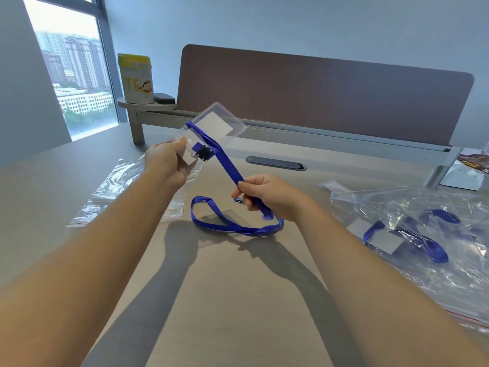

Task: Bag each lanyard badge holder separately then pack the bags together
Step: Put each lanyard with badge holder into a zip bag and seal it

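My left hand [166, 162] holds up a small clear bag [217, 123] by its mouth, above the table. Inside it sit a clear badge holder with a white card and a black clip [203, 152]. A blue lanyard [227, 165] runs out of the bag down to my right hand [264, 197], which pinches the folded strap. A second blue lanyard [238, 226] lies looped on the table below, beside another clear badge holder [232, 215]. Empty clear bags [116, 192] lie flat at the left. At the right, a large clear bag [423, 234] holds bagged blue lanyards.
A brown desk divider [317, 94] stands along the table's far edge, with a dark cable slot [275, 163] in front of it. A yellow-white canister [136, 79] and a small dark object [164, 98] sit on a corner shelf. Printed paper [468, 168] lies far right.
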Demonstrator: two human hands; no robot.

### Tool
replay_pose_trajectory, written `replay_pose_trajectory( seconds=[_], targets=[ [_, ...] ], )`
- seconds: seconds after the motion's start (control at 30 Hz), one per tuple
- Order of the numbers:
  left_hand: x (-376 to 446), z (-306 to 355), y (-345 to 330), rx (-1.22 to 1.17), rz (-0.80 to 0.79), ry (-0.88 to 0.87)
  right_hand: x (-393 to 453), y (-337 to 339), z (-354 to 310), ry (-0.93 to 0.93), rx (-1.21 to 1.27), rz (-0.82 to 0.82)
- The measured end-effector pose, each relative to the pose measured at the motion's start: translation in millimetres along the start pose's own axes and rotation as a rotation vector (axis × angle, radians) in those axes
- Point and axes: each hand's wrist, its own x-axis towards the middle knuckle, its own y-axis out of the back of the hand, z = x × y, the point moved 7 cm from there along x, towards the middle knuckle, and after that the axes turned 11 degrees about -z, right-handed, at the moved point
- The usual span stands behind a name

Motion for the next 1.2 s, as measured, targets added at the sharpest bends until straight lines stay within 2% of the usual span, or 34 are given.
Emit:
replay_pose_trajectory(
  seconds=[0.1, 0.23, 0.33, 0.47, 0.57, 0.63, 0.77, 0.9, 1.07, 1.2],
  targets=[
    [-2, 1, -5, 0.111, -0.18, 0.046, -3, 10, 12, -0.062, -0.094, 0.04],
    [-13, -8, -16, 0.521, -0.505, 0.213, -3, 17, 16, -0.077, -0.148, 0.091],
    [-16, -16, -16, 0.775, -0.654, 0.344, -1, 23, 16, -0.091, -0.261, 0.145],
    [-16, -24, -13, 1.06, -0.687, 0.41, -2, 33, 10, -0.096, -0.434, 0.244],
    [-10, -24, -16, 1.25, -0.592, 0.332, -3, 37, -4, -0.052, -0.544, 0.371],
    [-6, -22, -21, 1.306, -0.513, 0.224, -2, 37, -14, 0.016, -0.455, 0.442],
    [-2, -12, -25, 1.261, -0.277, -0.013, 1, 32, -25, 0.074, -0.239, 0.441],
    [-4, -5, -17, 1.048, -0.043, -0.145, -2, 18, -37, 0.157, -0.312, 0.463],
    [-4, -16, -10, 0.513, 0.037, -0.011, -10, 6, -52, 0.299, -0.575, 0.543],
    [-1, -23, -7, 0.278, 0.04, 0.104, -13, -1, -59, 0.363, -0.772, 0.541]
  ],
)
